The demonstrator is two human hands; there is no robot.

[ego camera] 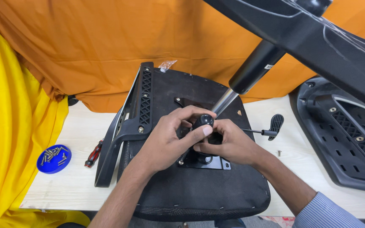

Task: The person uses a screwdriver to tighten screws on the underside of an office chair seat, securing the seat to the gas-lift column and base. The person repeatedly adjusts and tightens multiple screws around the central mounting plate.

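- The step in hand is judged to be the joining of the gas-lift column [241, 80] to the metal mechanism plate [216, 162] on the upturned seat [199, 190].
- The black knob [202, 121] at the column's lower end is clamped by the left hand [170, 135]; the right hand [229, 143] is closed on the mechanism beneath (its fingertips are hidden).
- A firm, aligned push along the column is probably called for next.
- The column's long axis runs from the plate up and right, towards the chair base [317, 38].

Black chair parts on a pale wood table

The chair seat [199, 185] is black, the cloth [98, 38] behind is orange and yellow, the little dish [54, 159] is blue, the screwdriver [93, 153] is red and black, the sleeve [326, 211] has thin blue stripes.
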